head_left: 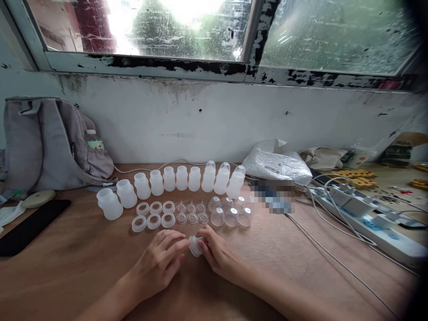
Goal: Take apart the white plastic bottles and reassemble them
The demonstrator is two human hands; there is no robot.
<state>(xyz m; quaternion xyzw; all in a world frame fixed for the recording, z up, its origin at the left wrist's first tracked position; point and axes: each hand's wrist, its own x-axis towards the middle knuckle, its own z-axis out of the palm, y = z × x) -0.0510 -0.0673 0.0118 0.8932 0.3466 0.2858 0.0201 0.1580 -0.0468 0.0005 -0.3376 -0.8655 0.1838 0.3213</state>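
Note:
My right hand [214,250] grips a small translucent bottle collar [195,246], seemingly with a nipple in it, just above the table. Beside it, my left hand [164,255] has its fingers apart, with the index fingertip at or very near the collar's left side. Beyond my hands lie two rows of white collar rings [154,221], two rows of clear nipples [192,217] and two rows of clear dome caps [231,217]. Behind them, frosted baby bottles [156,183] without tops stand in an arc. Three capped bottles [222,179] stand at its right end.
On the left are a grey backpack [43,142], a black flat object [31,227] and a round pale item [38,199]. A silvery plastic bag [277,161] rests against the wall. A power strip [384,236] with plugs and trailing cables [341,272] occupies the right side.

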